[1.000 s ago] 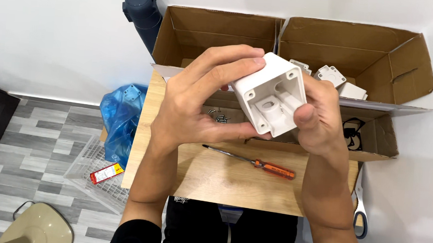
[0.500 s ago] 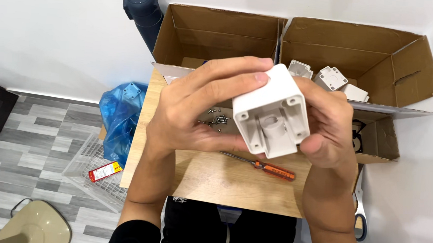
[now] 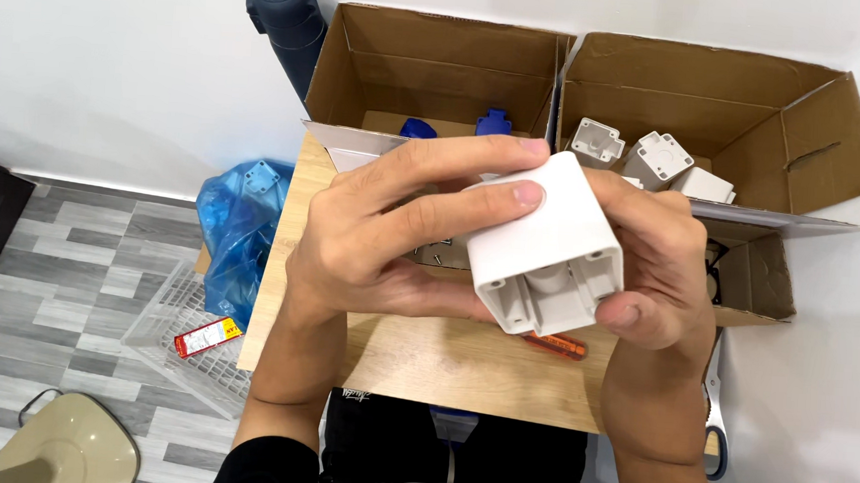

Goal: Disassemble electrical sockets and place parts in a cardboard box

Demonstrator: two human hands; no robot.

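**White plastic housing held in both hands, centre frame**

Position: white plastic box [image 3: 549, 249] sits mid-frame, raised above the wooden surface [image 3: 423, 355], open end tilted toward the lower edge of the frame. Inner ribs and screw posts show at that end.

Grip: left hand [image 3: 391, 234] is closed around the box, fingers [image 3: 452, 208] across its smooth top face, thumb beneath. Right hand [image 3: 652, 270] is closed on the right wall, thumb pressing the lower right corner.

Handling, judged: hard moulded shell, looks light and stiff; smooth outer faces are probably a bit slippery, so flat side walls and corners give the surest hold. Thin inner posts seem the weakest part; best kept free of pressure.

Surroundings: orange-handled screwdriver [image 3: 558, 346] lies on the surface just under the box. Two open cardboard cartons along the top of the frame; the right carton [image 3: 824, 136] holds similar white pieces [image 3: 659, 158], the left carton [image 3: 361, 68] blue parts [image 3: 492, 122]. Blue plastic bag [image 3: 242, 220] at left, on the floor.
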